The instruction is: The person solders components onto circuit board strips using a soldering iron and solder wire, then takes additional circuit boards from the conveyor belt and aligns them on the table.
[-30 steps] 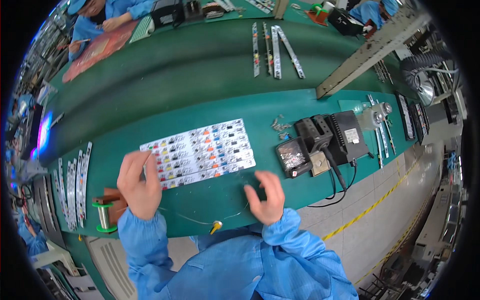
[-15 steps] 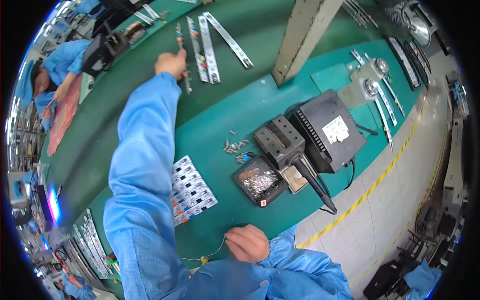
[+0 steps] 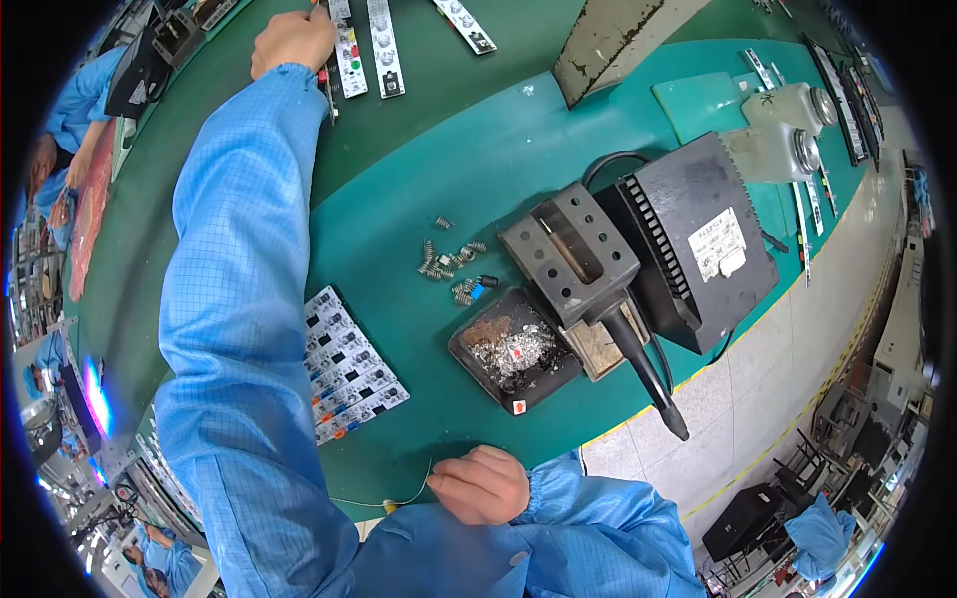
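Two hands out: left hand (image 3: 292, 40) stretched far across green tabletop (image 3: 419, 189), grip closed on narrow LED strip (image 3: 327, 88); right hand (image 3: 480, 485) near edge, pinching thin wire (image 3: 399, 498).

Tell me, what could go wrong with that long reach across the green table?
The left hand stretches far to the narrow circuit strips, so the blue sleeve might sweep the circuit board panel or the small springs. The right hand pinches a thin wire, which could snag.
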`<action>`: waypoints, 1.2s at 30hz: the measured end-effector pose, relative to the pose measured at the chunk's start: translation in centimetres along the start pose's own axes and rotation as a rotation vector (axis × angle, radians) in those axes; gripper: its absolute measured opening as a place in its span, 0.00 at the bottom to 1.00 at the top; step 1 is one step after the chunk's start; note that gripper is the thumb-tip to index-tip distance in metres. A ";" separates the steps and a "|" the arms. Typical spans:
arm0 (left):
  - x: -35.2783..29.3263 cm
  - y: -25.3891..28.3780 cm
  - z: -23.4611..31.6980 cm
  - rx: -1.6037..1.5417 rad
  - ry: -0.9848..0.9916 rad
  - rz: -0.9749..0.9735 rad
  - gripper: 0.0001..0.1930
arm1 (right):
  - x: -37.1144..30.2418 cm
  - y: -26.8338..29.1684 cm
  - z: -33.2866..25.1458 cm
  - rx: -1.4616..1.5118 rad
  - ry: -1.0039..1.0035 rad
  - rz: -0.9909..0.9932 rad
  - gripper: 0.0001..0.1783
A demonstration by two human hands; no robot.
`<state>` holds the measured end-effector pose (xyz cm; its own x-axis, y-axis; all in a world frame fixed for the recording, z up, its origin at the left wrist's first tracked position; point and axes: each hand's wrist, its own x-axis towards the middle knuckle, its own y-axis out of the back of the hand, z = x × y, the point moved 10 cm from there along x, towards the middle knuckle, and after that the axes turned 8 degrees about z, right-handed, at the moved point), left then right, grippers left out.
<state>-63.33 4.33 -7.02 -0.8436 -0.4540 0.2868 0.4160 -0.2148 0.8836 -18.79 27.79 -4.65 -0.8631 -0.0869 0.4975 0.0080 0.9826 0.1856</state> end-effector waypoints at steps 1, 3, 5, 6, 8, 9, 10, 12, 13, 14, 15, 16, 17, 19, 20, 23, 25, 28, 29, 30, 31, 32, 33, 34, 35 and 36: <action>1.1 -0.6 -1.1 0.004 0.005 0.001 0.26 | 0.0 -0.1 0.1 0.004 -0.001 -0.005 0.17; 1.7 -2.3 -2.3 -0.125 0.078 -0.128 0.26 | -0.2 -0.2 0.0 -0.008 0.017 0.011 0.17; 2.6 -1.1 -2.3 -0.161 -0.008 -0.024 0.29 | -0.2 -0.2 -0.1 0.006 0.022 0.000 0.16; 1.5 0.0 -0.7 -0.202 0.050 -0.036 0.27 | 0.0 -0.1 -0.1 0.005 0.025 -0.006 0.16; 1.1 0.1 -0.1 -0.188 0.114 -0.053 0.28 | 0.3 0.0 0.0 0.004 0.023 -0.009 0.15; 1.1 0.0 -0.1 -0.187 0.114 -0.051 0.28 | 0.2 0.1 0.0 -0.002 0.026 0.005 0.15; 1.0 -0.5 -0.5 -0.155 0.165 -0.085 0.29 | 0.2 0.2 -0.1 -0.008 0.031 0.018 0.15; 1.2 -1.2 -0.9 -0.156 0.229 -0.100 0.27 | 0.1 0.1 0.0 -0.007 0.033 0.014 0.15; 2.7 -2.4 -2.3 -0.158 0.230 -0.089 0.27 | 0.0 0.0 -0.1 -0.004 0.028 0.011 0.15; 5.2 -3.7 -3.9 -0.137 0.128 -0.109 0.29 | 0.0 -0.2 -0.4 0.008 0.040 0.007 0.15; 6.5 -4.8 -4.0 -0.122 0.022 -0.138 0.31 | 0.1 -0.2 -0.3 0.021 0.041 0.018 0.13; 6.2 -5.1 -3.2 -0.130 0.018 -0.144 0.31 | 0.1 -0.1 -0.2 0.023 0.033 0.034 0.12; 5.5 -4.9 -2.5 -0.170 0.053 -0.158 0.31 | 0.2 0.0 -0.2 0.015 0.034 0.036 0.12; 4.5 -4.0 -1.8 -0.242 0.127 -0.178 0.30 | 0.3 0.1 -0.1 0.020 0.024 0.036 0.12; 4.5 -4.0 -1.7 -0.246 0.124 -0.175 0.30 | 0.3 0.1 -0.2 0.018 0.030 0.037 0.12; 4.6 -3.6 -3.0 -0.347 0.182 -0.019 0.27 | 0.2 0.1 -0.2 0.012 0.009 0.020 0.16; 5.1 -4.2 -3.9 -0.428 0.229 0.005 0.26 | 0.3 0.1 -0.3 0.003 0.002 0.014 0.15; 4.7 -4.8 -3.0 -0.509 0.247 -0.044 0.23 | 0.4 0.3 0.0 -0.006 -0.009 0.030 0.15; 4.7 -5.3 -2.8 -0.565 0.273 -0.084 0.22 | 0.5 0.3 -0.2 -0.009 0.002 0.031 0.15; 4.7 -5.2 -2.8 -0.579 0.292 -0.062 0.19 | 0.5 0.3 -0.2 -0.014 -0.008 0.027 0.15; 4.6 -5.6 -2.7 -0.664 0.337 -0.093 0.18 | 0.6 0.3 -0.1 -0.018 -0.016 0.023 0.15; 4.5 -5.8 -3.0 -0.744 0.382 -0.119 0.17 | 0.5 0.2 -0.3 -0.013 -0.001 0.022 0.15; 4.6 -6.4 -4.0 -0.765 0.452 -0.186 0.22 | 0.4 0.2 -0.3 -0.014 -0.005 0.017 0.15; 4.9 -6.4 -4.8 -0.767 0.460 -0.190 0.21 | 0.4 0.1 -0.4 -0.013 -0.006 0.010 0.15; 4.9 -5.8 -5.3 -0.766 0.469 -0.195 0.20 | 0.4 0.0 -0.6 -0.005 0.009 0.006 0.15; 3.6 -4.8 -4.0 -0.806 0.481 -0.238 0.19 | 0.5 0.0 -0.4 -0.003 0.001 0.007 0.14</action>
<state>-67.02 0.25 -11.75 -0.7810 -0.5891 -0.2071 0.5117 -0.7939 0.3285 -18.97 27.67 -4.06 -0.8627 -0.0797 0.4994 0.0160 0.9827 0.1845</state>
